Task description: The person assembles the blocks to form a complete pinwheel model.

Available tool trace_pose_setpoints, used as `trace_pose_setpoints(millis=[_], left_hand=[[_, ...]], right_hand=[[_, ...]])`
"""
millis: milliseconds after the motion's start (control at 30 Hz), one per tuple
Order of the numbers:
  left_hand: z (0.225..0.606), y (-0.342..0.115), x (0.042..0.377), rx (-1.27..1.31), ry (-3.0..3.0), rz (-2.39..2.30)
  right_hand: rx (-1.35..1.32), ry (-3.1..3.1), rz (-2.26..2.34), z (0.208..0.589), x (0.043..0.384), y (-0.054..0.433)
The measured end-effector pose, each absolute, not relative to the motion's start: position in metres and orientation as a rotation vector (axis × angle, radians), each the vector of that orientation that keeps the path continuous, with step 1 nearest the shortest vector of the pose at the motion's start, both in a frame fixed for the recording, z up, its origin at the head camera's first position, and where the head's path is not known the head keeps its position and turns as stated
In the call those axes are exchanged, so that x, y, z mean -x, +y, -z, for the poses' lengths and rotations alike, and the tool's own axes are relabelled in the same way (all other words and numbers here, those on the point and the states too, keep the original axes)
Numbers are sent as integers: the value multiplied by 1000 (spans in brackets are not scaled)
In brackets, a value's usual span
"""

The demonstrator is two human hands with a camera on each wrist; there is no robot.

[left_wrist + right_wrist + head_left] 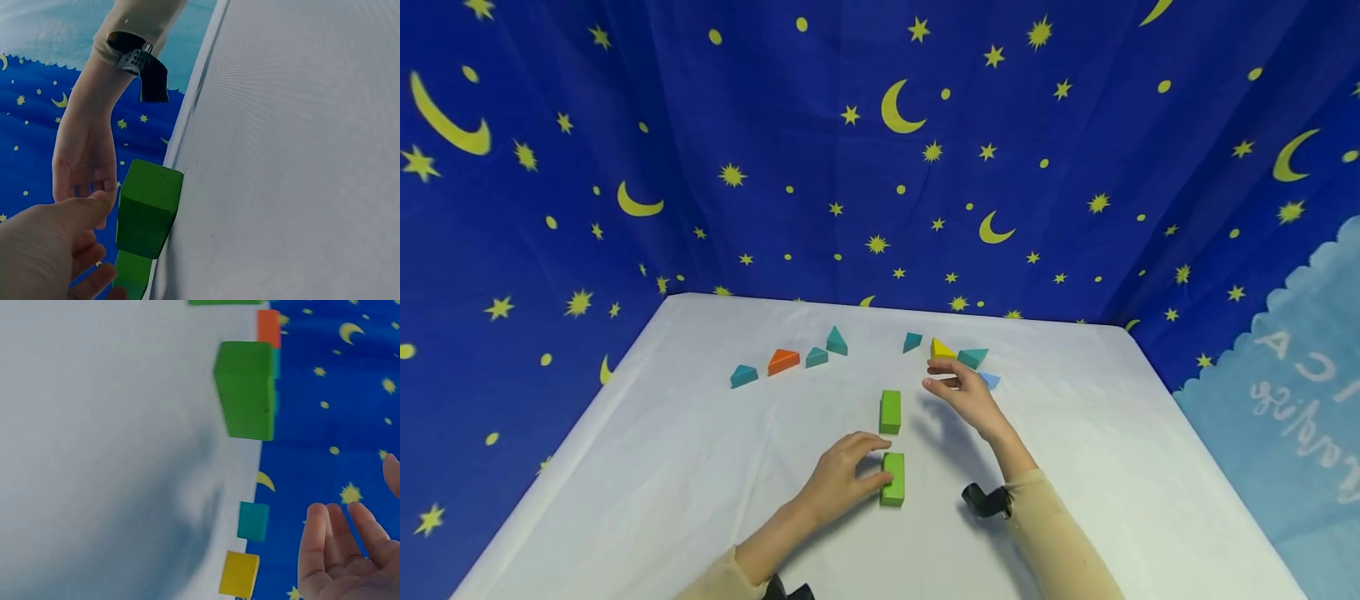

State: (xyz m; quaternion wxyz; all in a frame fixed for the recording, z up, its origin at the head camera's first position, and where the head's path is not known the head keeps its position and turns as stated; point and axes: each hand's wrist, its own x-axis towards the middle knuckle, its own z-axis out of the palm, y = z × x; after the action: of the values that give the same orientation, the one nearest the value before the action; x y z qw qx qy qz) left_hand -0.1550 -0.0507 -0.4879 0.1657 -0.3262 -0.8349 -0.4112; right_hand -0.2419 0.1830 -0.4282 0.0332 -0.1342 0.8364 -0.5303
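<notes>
A: What is the left hand [841, 477] doing?

B: It reaches in from its own side with thumb and fingers spread wide. The near green block [893, 493] lies just right of it, at the gap between thumb and forefinger. The thumb tip overlaps that block's left edge from above, but I cannot tell whether they touch.

A: And the far green block [891, 407]?

B: Just beyond the left forefinger's tip, and left of the right hand [972, 402]. The two green blocks stand in line, a small gap between them.

A: How does the right hand look?

B: Its fingers are loosely bent and well parted from the thumb. It hangs raised, with its shadow falling on the white tabletop [1112, 467] below.

A: What lies around it?

B: A yellow triangular block [942, 349] shows just beyond its fingertips, with a teal triangular block [973, 357] beside that, beyond the knuckles. A pale blue block [991, 381] peeks out just to the hand's right, and a small teal block [912, 342] sits beyond it and to the left.

A: Anything past the left hand?

B: Well beyond it and mostly leftward, an orange block [783, 361] sits among three teal pieces [744, 376]. Past everything hangs a starry blue curtain [820, 150].
</notes>
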Motion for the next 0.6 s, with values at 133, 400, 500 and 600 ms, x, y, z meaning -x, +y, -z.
trace_pose_setpoints(millis=[133, 400, 500, 600], left_hand=[[490, -51, 155, 939, -2399, 1172], [492, -51, 155, 960, -2406, 1207], [493, -51, 155, 954, -2396, 1198], [495, -51, 155, 953, -2383, 1191]], right_hand=[[437, 2550, 1563, 433, 251, 177], [552, 2574, 1477, 422, 237, 158], [580, 2622, 1434, 437, 242, 157], [602, 2664, 1378, 452, 248, 156]])
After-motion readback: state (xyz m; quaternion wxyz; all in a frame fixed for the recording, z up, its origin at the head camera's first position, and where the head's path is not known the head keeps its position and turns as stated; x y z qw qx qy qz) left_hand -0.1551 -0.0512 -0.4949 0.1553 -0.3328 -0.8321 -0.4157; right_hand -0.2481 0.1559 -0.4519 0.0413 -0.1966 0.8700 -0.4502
